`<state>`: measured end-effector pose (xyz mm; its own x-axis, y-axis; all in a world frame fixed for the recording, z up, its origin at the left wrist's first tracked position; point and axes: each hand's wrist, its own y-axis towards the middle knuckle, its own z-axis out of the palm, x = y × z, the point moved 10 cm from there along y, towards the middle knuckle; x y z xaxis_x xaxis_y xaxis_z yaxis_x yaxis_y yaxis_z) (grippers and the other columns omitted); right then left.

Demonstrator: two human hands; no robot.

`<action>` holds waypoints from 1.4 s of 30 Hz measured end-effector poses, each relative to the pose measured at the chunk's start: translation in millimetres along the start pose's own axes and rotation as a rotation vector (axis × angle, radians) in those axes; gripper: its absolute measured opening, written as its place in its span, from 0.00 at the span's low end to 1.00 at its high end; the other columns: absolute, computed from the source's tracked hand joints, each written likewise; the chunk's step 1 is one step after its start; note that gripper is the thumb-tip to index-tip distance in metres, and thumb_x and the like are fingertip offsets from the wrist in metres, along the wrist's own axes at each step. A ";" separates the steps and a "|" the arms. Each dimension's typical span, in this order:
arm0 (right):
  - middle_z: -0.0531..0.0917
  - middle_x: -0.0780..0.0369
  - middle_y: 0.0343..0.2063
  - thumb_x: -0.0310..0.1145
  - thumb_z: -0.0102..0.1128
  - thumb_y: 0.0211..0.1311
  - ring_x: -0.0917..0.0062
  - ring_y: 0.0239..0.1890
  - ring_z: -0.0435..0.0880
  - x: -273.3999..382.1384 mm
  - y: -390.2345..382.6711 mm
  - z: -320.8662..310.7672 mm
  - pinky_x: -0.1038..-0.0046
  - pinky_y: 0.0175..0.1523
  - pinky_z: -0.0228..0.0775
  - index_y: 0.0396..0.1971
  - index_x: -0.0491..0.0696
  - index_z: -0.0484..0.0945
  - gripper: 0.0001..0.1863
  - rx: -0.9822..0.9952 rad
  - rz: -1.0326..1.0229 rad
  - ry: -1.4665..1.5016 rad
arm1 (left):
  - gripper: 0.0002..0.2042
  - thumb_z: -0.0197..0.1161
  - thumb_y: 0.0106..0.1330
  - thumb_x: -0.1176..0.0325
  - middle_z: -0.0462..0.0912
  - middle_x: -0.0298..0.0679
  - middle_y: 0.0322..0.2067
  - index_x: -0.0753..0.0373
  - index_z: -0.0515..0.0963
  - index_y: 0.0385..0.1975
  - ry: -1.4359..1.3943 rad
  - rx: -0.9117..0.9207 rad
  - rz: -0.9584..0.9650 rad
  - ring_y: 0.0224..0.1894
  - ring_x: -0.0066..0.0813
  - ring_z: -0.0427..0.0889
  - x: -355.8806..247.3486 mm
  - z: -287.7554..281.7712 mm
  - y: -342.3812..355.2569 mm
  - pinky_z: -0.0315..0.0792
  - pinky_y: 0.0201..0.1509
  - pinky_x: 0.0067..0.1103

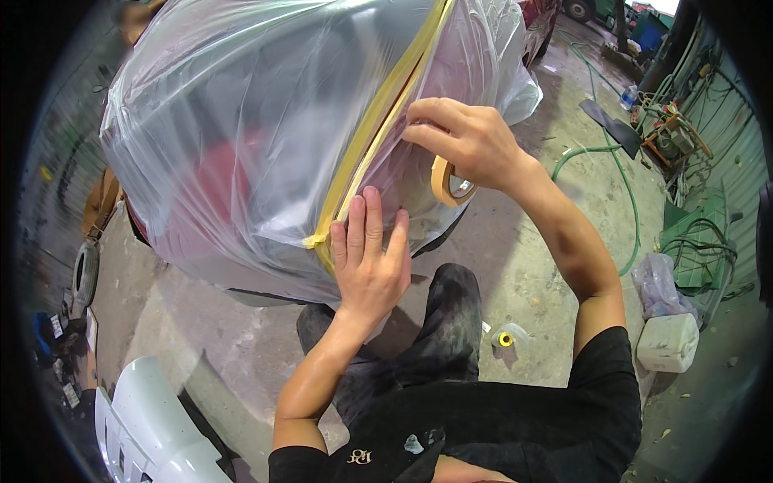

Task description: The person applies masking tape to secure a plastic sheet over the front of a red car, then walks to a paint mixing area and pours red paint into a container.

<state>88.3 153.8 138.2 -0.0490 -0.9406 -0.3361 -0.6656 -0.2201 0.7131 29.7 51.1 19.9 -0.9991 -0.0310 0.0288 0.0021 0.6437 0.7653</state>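
Observation:
A car covered in clear plastic sheeting [282, 153] stands in front of me. Yellow masking tape [361, 145] runs down the sheeting in a long line, with a narrow dark red gap beside it in its upper part. My left hand [372, 262] lies on the lower end of this line, fingers stretched out and pressing on the plastic. To its upper right, my right hand [471, 143] is closed, thumb and index finger curled toward the tape line. A roll of masking tape [440, 182] hangs in that hand beneath the palm. What the fingertips pinch is too small to tell.
A white car body panel [157, 427] lies at lower left, below a tyre [84, 270]. A green hose [632, 201] crosses the concrete floor at right. Near it are a white jug [667, 343] and a crumpled plastic bag [660, 286]. A yellow-centred roll [506, 340] sits by my knee.

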 end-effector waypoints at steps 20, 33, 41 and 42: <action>0.79 0.69 0.40 0.27 0.63 0.45 0.79 0.34 0.80 32.7 -26.2 21.3 0.78 0.33 0.76 0.47 0.56 0.84 0.24 -0.105 0.081 0.155 | 0.32 0.72 0.50 0.71 0.61 0.49 0.67 0.54 0.74 0.60 -0.033 -0.210 -0.076 0.73 0.54 0.54 45.4 -82.4 112.7 0.50 0.72 0.53; 0.77 0.70 0.42 0.29 0.63 0.44 0.82 0.34 0.79 31.3 -42.5 24.8 0.80 0.32 0.75 0.48 0.59 0.84 0.25 -0.159 0.114 0.118 | 0.38 0.75 0.47 0.71 0.54 0.51 0.71 0.51 0.69 0.64 -0.054 -0.148 -0.110 0.75 0.58 0.48 45.1 -82.7 132.1 0.43 0.75 0.51; 0.76 0.69 0.42 0.30 0.64 0.43 0.79 0.34 0.79 32.4 -45.9 26.7 0.79 0.34 0.76 0.48 0.56 0.84 0.26 -0.172 0.107 0.107 | 0.33 0.74 0.48 0.73 0.59 0.55 0.69 0.54 0.74 0.59 -0.129 -0.229 -0.110 0.73 0.54 0.56 52.8 -92.3 120.6 0.50 0.75 0.42; 0.76 0.69 0.42 0.30 0.65 0.43 0.79 0.34 0.79 33.2 -47.5 25.9 0.79 0.35 0.77 0.48 0.56 0.84 0.25 -0.165 0.104 0.090 | 0.30 0.74 0.48 0.75 0.61 0.55 0.68 0.57 0.76 0.57 -0.159 -0.260 -0.105 0.72 0.53 0.58 53.6 -97.5 112.5 0.52 0.74 0.42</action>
<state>99.0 139.8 77.2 -0.0391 -0.9782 -0.2040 -0.5291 -0.1529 0.8347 -19.5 47.3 170.3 -0.9885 0.0459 -0.1444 -0.1115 0.4253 0.8982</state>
